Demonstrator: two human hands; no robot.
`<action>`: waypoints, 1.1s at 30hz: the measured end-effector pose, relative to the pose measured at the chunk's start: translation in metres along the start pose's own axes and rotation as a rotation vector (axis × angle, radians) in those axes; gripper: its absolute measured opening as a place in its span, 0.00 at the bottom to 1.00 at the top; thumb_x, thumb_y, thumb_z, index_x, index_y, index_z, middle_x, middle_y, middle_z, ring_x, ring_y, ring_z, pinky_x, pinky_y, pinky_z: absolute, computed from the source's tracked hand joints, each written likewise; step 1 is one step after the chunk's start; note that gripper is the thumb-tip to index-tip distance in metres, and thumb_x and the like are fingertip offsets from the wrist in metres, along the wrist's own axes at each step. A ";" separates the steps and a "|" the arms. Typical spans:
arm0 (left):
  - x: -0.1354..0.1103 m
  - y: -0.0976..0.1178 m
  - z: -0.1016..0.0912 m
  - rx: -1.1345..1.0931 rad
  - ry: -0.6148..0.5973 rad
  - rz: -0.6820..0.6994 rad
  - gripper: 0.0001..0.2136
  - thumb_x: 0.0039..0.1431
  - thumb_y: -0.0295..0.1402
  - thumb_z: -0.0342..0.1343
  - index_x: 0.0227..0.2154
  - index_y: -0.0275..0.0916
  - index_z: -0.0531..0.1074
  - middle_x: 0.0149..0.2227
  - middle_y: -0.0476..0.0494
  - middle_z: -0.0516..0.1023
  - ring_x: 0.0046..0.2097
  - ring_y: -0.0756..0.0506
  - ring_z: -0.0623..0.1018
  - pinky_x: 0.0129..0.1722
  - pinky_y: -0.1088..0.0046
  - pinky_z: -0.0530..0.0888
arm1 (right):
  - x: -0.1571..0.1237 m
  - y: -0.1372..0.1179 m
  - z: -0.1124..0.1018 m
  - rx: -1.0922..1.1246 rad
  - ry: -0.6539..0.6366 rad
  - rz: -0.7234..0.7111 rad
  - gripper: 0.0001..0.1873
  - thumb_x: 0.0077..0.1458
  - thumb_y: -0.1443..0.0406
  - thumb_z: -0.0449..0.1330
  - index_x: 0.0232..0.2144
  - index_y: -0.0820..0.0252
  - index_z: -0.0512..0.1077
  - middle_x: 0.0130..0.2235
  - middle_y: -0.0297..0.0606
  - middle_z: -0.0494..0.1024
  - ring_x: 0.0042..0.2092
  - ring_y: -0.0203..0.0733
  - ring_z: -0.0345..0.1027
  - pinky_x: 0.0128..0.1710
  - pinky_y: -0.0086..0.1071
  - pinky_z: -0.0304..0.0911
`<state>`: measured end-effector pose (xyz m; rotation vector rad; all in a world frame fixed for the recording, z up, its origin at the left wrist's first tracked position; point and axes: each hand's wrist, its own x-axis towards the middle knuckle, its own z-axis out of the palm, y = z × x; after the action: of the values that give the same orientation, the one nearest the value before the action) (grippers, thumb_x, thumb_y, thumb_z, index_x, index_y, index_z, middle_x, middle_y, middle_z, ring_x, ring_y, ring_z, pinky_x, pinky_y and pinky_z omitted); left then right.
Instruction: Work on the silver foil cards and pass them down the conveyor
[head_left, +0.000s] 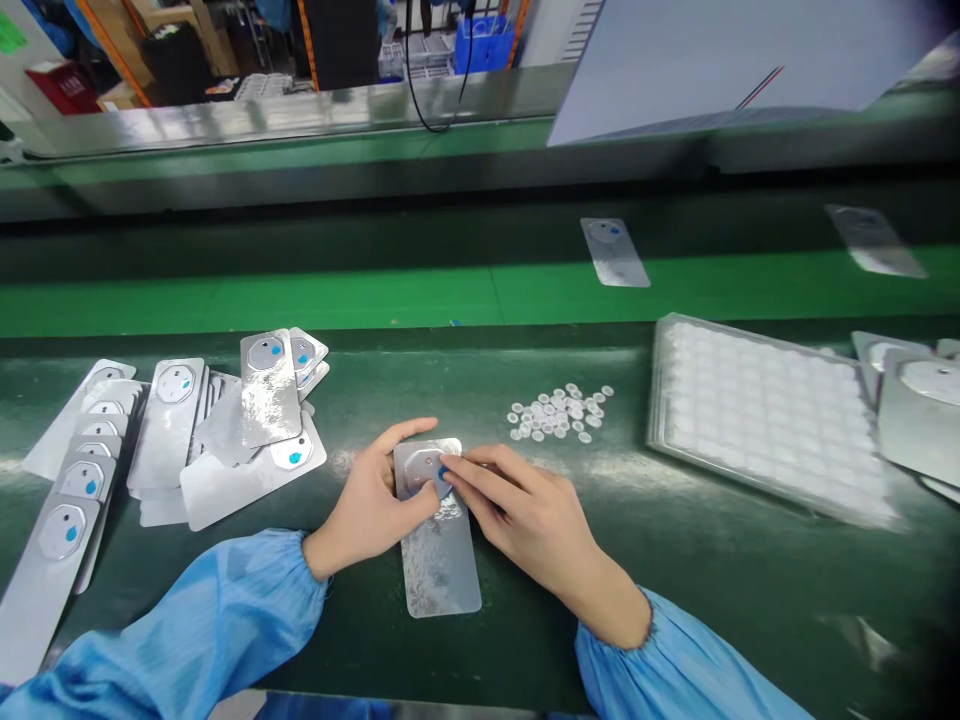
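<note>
A silvery flat plate (442, 575) with a round raised disc near its top lies on the green bench in front of me. My left hand (379, 500) grips its upper left edge, thumb on the face and index finger stretched along the top. My right hand (525, 510) has its fingertips pressed together at a small blue dot (443, 471) on the disc's right side; the tips partly hide it. To the right of the plate, small clear round pieces (559, 412) lie in a loose heap.
Overlapping plates with blue dots (169, 430) are piled at left, beside a fanned row (64, 530). A clear tray of white round pieces (765, 420) stands at right, next to more plates (926, 400). Single plates (615, 252) lie on the green belt (337, 300) beyond.
</note>
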<state>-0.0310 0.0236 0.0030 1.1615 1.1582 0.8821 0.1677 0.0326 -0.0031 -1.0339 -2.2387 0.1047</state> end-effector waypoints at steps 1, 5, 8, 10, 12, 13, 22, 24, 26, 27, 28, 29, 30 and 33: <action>0.000 0.000 0.000 0.001 -0.002 0.000 0.29 0.58 0.30 0.63 0.63 0.41 0.66 0.23 0.55 0.66 0.22 0.51 0.62 0.21 0.76 0.58 | 0.000 0.000 0.000 -0.002 -0.001 -0.004 0.10 0.69 0.68 0.58 0.47 0.56 0.80 0.37 0.37 0.82 0.30 0.35 0.75 0.26 0.29 0.64; -0.001 -0.001 0.001 0.006 0.000 0.001 0.29 0.58 0.31 0.63 0.63 0.42 0.66 0.22 0.54 0.66 0.21 0.51 0.63 0.21 0.75 0.57 | -0.002 0.000 0.001 -0.002 -0.009 -0.025 0.12 0.68 0.70 0.58 0.47 0.56 0.79 0.37 0.36 0.82 0.31 0.35 0.75 0.28 0.30 0.66; -0.002 -0.001 0.001 0.008 0.000 0.004 0.30 0.57 0.31 0.63 0.64 0.42 0.66 0.22 0.54 0.67 0.21 0.50 0.63 0.21 0.75 0.57 | -0.001 -0.001 0.001 0.004 -0.006 -0.024 0.10 0.69 0.70 0.58 0.45 0.57 0.79 0.37 0.37 0.83 0.31 0.36 0.76 0.28 0.30 0.67; -0.002 -0.001 0.001 0.019 0.002 0.002 0.30 0.57 0.30 0.63 0.64 0.42 0.66 0.23 0.54 0.66 0.22 0.51 0.63 0.21 0.75 0.57 | 0.000 -0.002 0.002 0.017 -0.006 -0.020 0.09 0.69 0.69 0.58 0.44 0.58 0.79 0.38 0.38 0.83 0.32 0.37 0.77 0.29 0.30 0.68; -0.002 -0.001 0.002 0.025 0.001 -0.005 0.30 0.57 0.30 0.63 0.64 0.42 0.66 0.23 0.55 0.66 0.22 0.51 0.62 0.21 0.76 0.57 | 0.001 -0.003 0.001 0.040 -0.007 -0.008 0.08 0.69 0.69 0.58 0.44 0.59 0.78 0.38 0.38 0.83 0.33 0.38 0.78 0.28 0.30 0.69; -0.002 0.000 0.002 0.020 -0.001 -0.009 0.30 0.58 0.30 0.62 0.64 0.42 0.65 0.23 0.55 0.65 0.22 0.51 0.62 0.21 0.76 0.57 | 0.001 -0.003 0.001 0.064 -0.009 0.007 0.08 0.69 0.69 0.58 0.44 0.59 0.77 0.39 0.39 0.83 0.33 0.38 0.78 0.29 0.30 0.69; 0.003 0.004 0.004 -0.122 0.051 -0.008 0.26 0.57 0.30 0.64 0.59 0.39 0.67 0.23 0.55 0.66 0.23 0.53 0.62 0.22 0.78 0.58 | -0.001 -0.008 0.000 0.258 0.030 0.076 0.12 0.68 0.72 0.58 0.50 0.59 0.76 0.39 0.41 0.80 0.35 0.38 0.77 0.35 0.30 0.75; 0.003 0.004 0.004 -0.150 0.055 0.005 0.24 0.57 0.30 0.64 0.56 0.39 0.67 0.23 0.55 0.67 0.23 0.53 0.63 0.22 0.78 0.59 | -0.001 -0.009 0.000 0.182 0.033 0.045 0.11 0.68 0.72 0.59 0.50 0.59 0.76 0.38 0.40 0.80 0.34 0.37 0.76 0.31 0.29 0.72; 0.003 0.005 0.005 -0.138 0.055 0.018 0.22 0.58 0.31 0.64 0.55 0.39 0.68 0.23 0.56 0.66 0.23 0.53 0.62 0.21 0.79 0.58 | -0.002 -0.010 0.000 0.095 0.039 0.013 0.11 0.68 0.71 0.59 0.50 0.60 0.76 0.38 0.40 0.80 0.32 0.36 0.76 0.28 0.28 0.69; 0.003 0.005 0.005 -0.127 0.053 0.024 0.22 0.58 0.30 0.64 0.55 0.38 0.68 0.23 0.56 0.65 0.23 0.53 0.62 0.21 0.79 0.58 | -0.002 -0.010 0.001 0.057 0.044 -0.002 0.10 0.68 0.70 0.59 0.50 0.61 0.76 0.38 0.39 0.81 0.31 0.36 0.75 0.27 0.28 0.68; 0.003 0.004 0.004 -0.115 0.049 0.030 0.22 0.58 0.30 0.64 0.55 0.38 0.68 0.23 0.56 0.65 0.22 0.53 0.61 0.21 0.79 0.57 | -0.003 -0.010 0.001 0.024 0.047 -0.016 0.10 0.68 0.70 0.59 0.50 0.61 0.77 0.38 0.39 0.81 0.31 0.35 0.75 0.26 0.29 0.67; 0.003 0.004 0.004 -0.101 0.045 0.034 0.22 0.59 0.29 0.63 0.55 0.38 0.68 0.22 0.57 0.64 0.22 0.54 0.61 0.21 0.80 0.57 | -0.003 -0.010 0.001 -0.002 0.047 -0.028 0.10 0.68 0.71 0.59 0.50 0.62 0.77 0.38 0.39 0.81 0.30 0.35 0.74 0.26 0.29 0.67; 0.003 0.004 0.004 -0.088 0.039 0.037 0.22 0.60 0.29 0.63 0.57 0.38 0.68 0.22 0.57 0.63 0.22 0.54 0.60 0.20 0.80 0.57 | -0.004 -0.010 0.002 -0.022 0.045 -0.038 0.11 0.68 0.71 0.59 0.50 0.63 0.77 0.38 0.39 0.81 0.30 0.35 0.74 0.26 0.30 0.66; 0.002 0.002 0.002 -0.058 0.011 0.025 0.26 0.62 0.30 0.62 0.62 0.38 0.65 0.21 0.58 0.61 0.21 0.54 0.58 0.19 0.80 0.54 | -0.006 -0.009 0.003 -0.046 0.027 -0.048 0.12 0.68 0.72 0.58 0.50 0.63 0.78 0.38 0.38 0.81 0.30 0.36 0.74 0.26 0.31 0.66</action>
<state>-0.0287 0.0255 0.0050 1.1274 1.1219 0.9365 0.1627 0.0228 -0.0050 -0.9988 -2.2495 0.0184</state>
